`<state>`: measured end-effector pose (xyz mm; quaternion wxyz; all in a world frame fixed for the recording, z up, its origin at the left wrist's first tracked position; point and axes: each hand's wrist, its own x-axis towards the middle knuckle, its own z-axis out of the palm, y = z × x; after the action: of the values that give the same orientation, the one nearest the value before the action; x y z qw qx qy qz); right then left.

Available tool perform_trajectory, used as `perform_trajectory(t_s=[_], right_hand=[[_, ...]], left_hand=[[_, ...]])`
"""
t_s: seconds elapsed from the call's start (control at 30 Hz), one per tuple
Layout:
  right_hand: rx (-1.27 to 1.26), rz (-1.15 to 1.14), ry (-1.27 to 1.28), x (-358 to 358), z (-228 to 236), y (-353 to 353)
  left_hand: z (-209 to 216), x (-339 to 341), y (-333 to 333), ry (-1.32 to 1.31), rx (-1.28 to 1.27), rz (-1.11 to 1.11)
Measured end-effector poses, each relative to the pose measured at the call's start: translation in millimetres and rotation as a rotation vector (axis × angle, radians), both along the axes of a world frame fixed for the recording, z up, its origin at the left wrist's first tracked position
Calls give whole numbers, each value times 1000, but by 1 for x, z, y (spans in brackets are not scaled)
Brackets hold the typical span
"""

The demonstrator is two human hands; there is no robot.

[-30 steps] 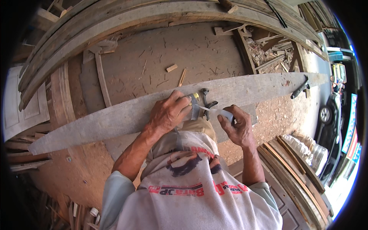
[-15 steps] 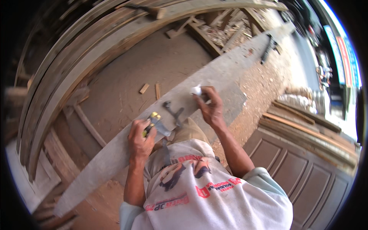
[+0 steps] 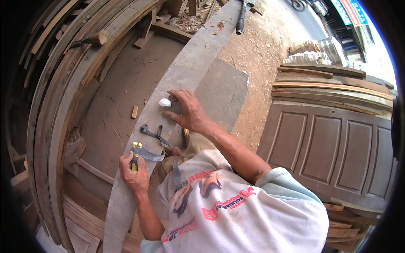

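Note:
A long grey plank (image 3: pixel 185 55) runs from far to near in front of me. My left hand (image 3: pixel 134 175) is closed around a yellow-and-black handheld tool (image 3: pixel 136 148) with a curved grey band stretching to its right. My right hand (image 3: pixel 189 110) hovers over the plank with thumb and fingers spread. Just left of its fingertips, a small round white object (image 3: pixel 165 102) rests on the plank, apparently free of them. Between the hands lies a dark metal tool (image 3: pixel 154 134) with a looped strap; its exact kind is unclear.
A black-handled tool (image 3: pixel 241 21) lies at the plank's far end. Curved stacked timbers (image 3: pixel 63 122) fill the left side, with a wooden-headed mallet (image 3: pixel 98 38) on top. On the right lean a brown panelled door (image 3: pixel 325 147) and stacked boards (image 3: pixel 329 86). Wood scraps (image 3: pixel 179 23) lie beyond.
My right hand has let go of the white object, which it pinched before; its fingers are now spread. My left hand keeps hold of the yellow-and-black tool. The view has turned.

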<state>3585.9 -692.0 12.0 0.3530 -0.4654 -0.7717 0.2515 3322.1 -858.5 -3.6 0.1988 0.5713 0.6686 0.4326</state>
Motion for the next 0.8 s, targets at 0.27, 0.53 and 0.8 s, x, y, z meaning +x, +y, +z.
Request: perform_trajectory(t_s=[0.27, 0.53, 0.8], right_hand=[[-339, 270, 249, 32, 13, -52], [-549, 607, 205, 60, 37, -80], [-589, 598, 191, 100, 22, -59]], left_hand=[[7, 13, -28, -27, -58, 151], [36, 88, -7, -2, -12, -177], [34, 130, 3, 31, -114, -207]])
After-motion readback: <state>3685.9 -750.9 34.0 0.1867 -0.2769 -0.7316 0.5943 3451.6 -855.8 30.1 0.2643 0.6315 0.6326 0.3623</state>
